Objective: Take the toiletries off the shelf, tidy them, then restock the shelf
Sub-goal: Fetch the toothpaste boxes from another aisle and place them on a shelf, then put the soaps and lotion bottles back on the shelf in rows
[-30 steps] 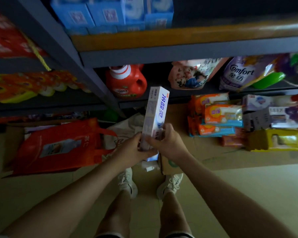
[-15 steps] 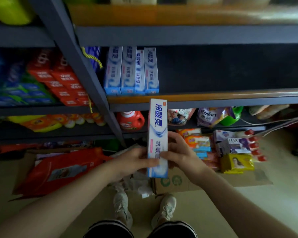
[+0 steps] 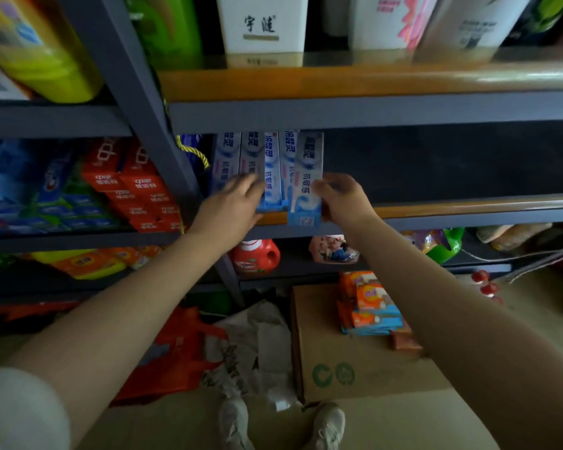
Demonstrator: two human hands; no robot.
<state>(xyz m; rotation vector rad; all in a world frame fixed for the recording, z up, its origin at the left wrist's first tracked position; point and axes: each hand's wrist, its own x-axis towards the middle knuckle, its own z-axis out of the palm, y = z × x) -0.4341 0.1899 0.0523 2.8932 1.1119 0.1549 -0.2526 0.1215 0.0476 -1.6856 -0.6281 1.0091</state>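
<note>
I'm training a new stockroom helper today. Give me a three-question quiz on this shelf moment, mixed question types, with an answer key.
1. True or false: the right hand grips the toothpaste box at the right end of the row.
2. Multiple choice: the left hand is
A. resting on the standing toothpaste boxes
B. lifting the red detergent bottle
C. hanging at the person's side
3. Fill in: the space on the shelf board to the right of the row of boxes is ____.

Key: 1 true; 2 A; 3 empty
</note>
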